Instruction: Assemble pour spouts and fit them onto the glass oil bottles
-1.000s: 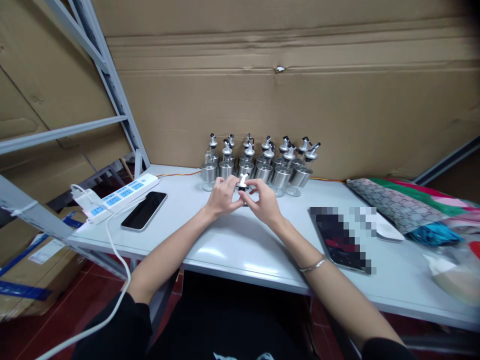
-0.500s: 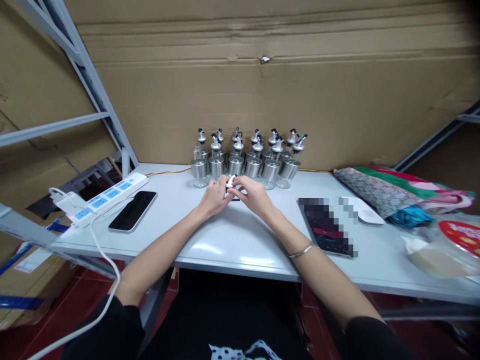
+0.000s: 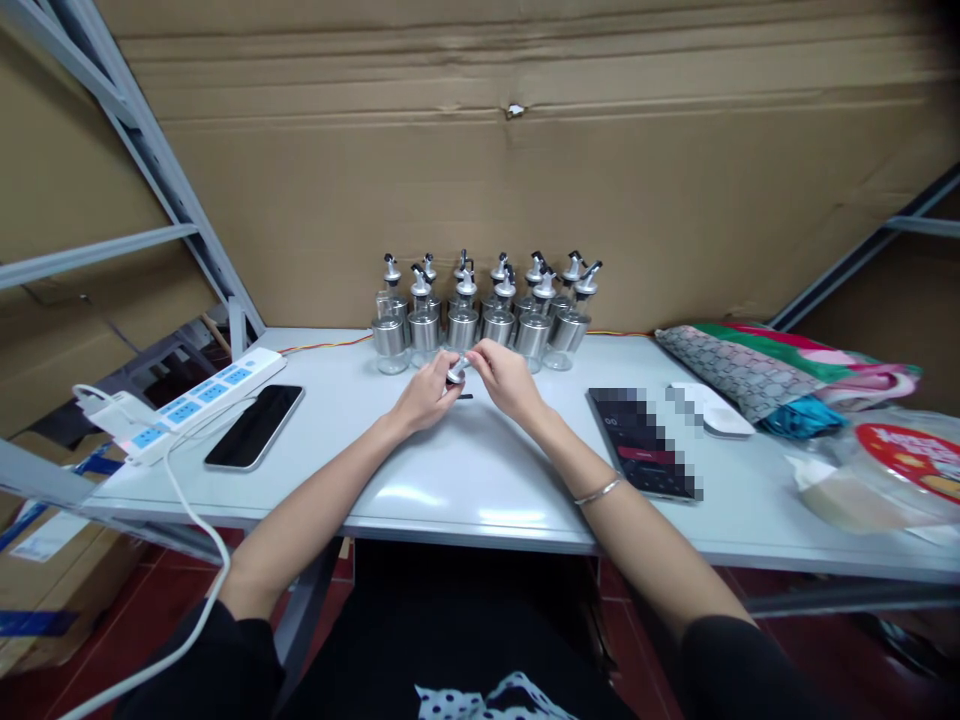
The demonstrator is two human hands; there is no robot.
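My left hand (image 3: 424, 396) is closed round a silver pour spout (image 3: 455, 374), held just above the table. At the spout's upper end, my right hand (image 3: 511, 380) pinches with thumb and forefinger; the fingertips hide that end. A small black piece (image 3: 466, 397) lies on the table below my hands. Behind them stand two rows of glass oil bottles with steel sleeves, most topped with silver spouts and black flip caps. The front-left bottle (image 3: 390, 337) shows a bare glass neck without a spout.
A white table (image 3: 450, 480) backs onto a cardboard wall (image 3: 337, 200). To the left are a power strip (image 3: 202, 402) and a phone (image 3: 256, 427). On the right lie another phone (image 3: 637, 445), a white object (image 3: 724, 415), folded fabric (image 3: 750, 370) and a red-labelled tub (image 3: 885, 475).
My right fingers have moved up to the spout's tip, and the spout has tilted in my left hand. The whole view has shifted slightly.
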